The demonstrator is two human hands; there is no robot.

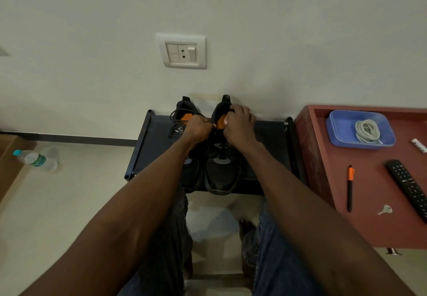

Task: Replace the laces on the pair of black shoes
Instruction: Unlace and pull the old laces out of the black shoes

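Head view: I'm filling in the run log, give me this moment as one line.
left hand: gripping at right shoe collar | right hand: on right shoe collar | left shoe: lace loose | new laces: in blue tray

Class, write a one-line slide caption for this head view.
Both hands, left hand and right hand, work at the right black shoe on a rack.

Two black shoes sit side by side on a low dark shoe rack [159, 147] against the wall, toes toward the person, heels to the wall. Left shoe [184, 120]: orange insole showing, black lace [175, 122] loose and spilling over its left side. Right shoe [223, 168]: orange insole, grey side patches, black lace down the middle. Coiled whitish laces [367, 131] lie in a blue tray [342, 131] on the red desk [369, 203], well apart from the shoes.
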